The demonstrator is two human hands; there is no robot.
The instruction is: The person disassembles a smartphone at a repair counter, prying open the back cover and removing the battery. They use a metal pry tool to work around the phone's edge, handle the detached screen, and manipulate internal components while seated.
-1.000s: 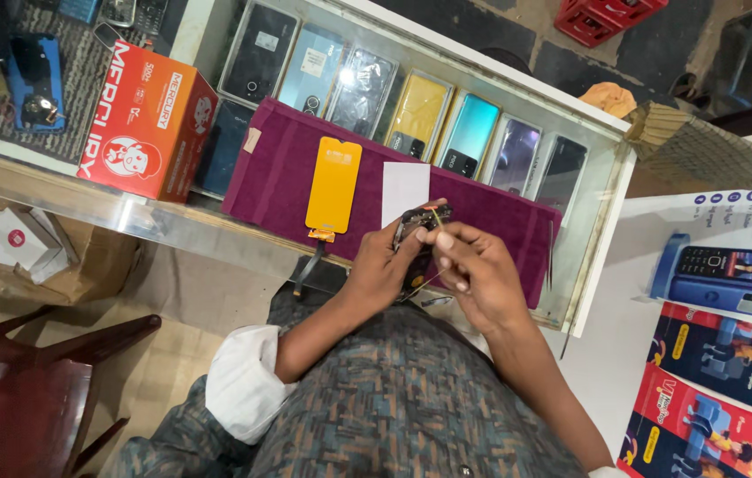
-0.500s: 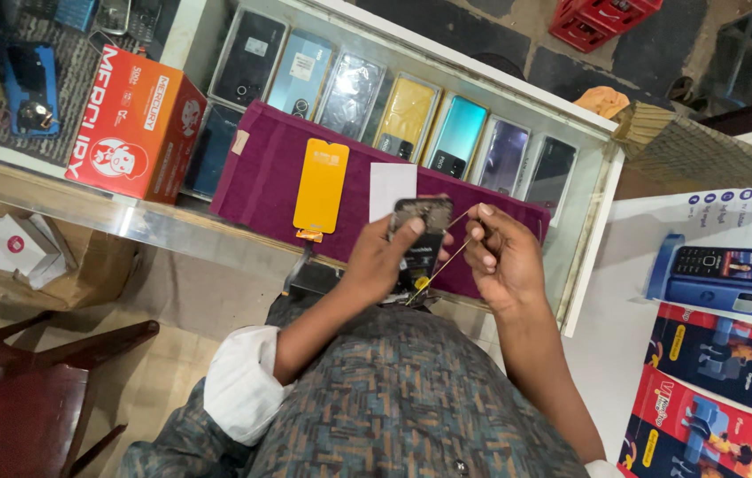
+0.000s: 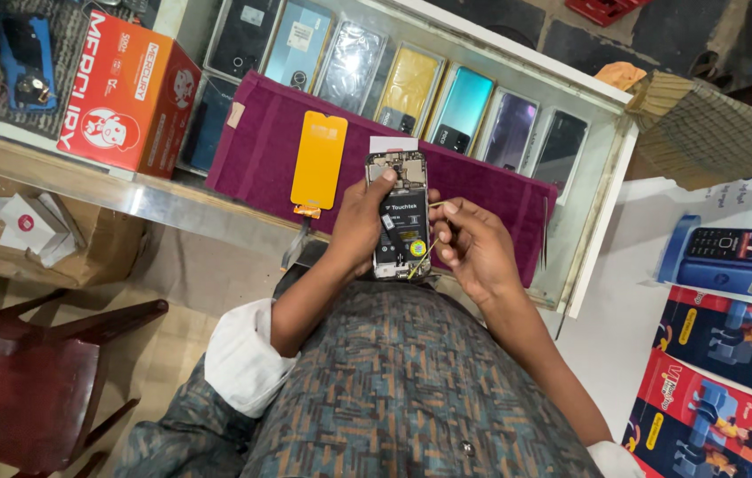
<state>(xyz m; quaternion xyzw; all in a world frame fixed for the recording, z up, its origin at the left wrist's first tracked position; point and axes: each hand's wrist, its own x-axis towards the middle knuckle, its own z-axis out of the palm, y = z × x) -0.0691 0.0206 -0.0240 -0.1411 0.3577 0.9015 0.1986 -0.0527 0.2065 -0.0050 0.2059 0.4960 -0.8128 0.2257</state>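
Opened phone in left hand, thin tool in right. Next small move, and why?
Probably ease the thin tool tip in the right hand a little further into the lower end of the opened phone. The left hand grips the phone upright with its insides exposed, and the tip already sits near that bottom edge.

Even, bright daylight; glare on the glass counter edge at nine o'clock; wide-angle bending at the edges; mostly sharp focus.

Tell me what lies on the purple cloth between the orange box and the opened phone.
In the head view, a yellow screen protector lies flat on the purple cloth, between the orange box and the opened phone, which the left hand holds.
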